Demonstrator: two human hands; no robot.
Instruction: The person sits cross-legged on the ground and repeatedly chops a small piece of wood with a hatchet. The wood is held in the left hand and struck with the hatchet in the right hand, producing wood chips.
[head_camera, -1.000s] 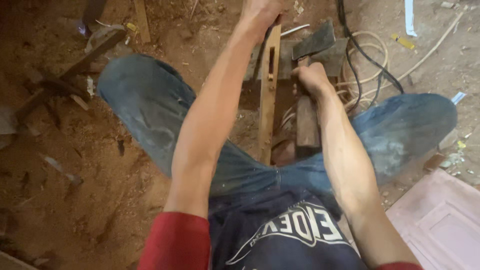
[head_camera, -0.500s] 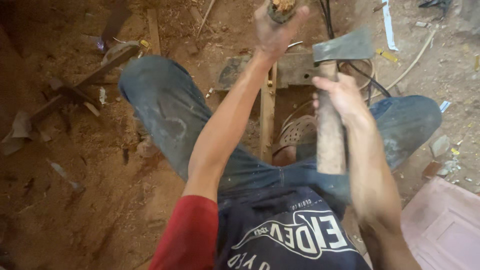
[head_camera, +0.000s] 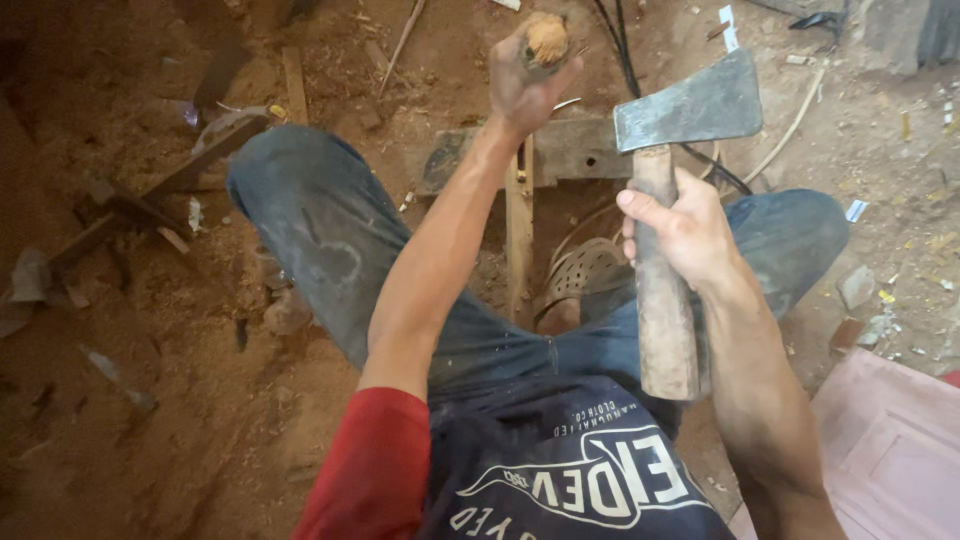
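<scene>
Head view: the left hand (head_camera: 525, 85) is closed around the rough top of an upright wooden stick (head_camera: 519, 235), far centre. The right hand (head_camera: 680, 235) grips the worn wooden handle of a grey metal axe (head_camera: 690, 103) at right, raised over the sawdust floor (head_camera: 150, 400).

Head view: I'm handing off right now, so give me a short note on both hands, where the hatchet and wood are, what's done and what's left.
Left hand: closed around the top of a round brown wooden stick, held upright, arm extended.
Right hand: gripping the worn wooden handle of a grey steel hatchet, head raised, blade pointing left toward the stick.
Below: a narrow upright wooden plank between the knees, against a grey wooden block.
Done: wood chips on the dirt floor.
Left: hatchet is not touching the stick; whether the stick is cut is unclear.
</scene>
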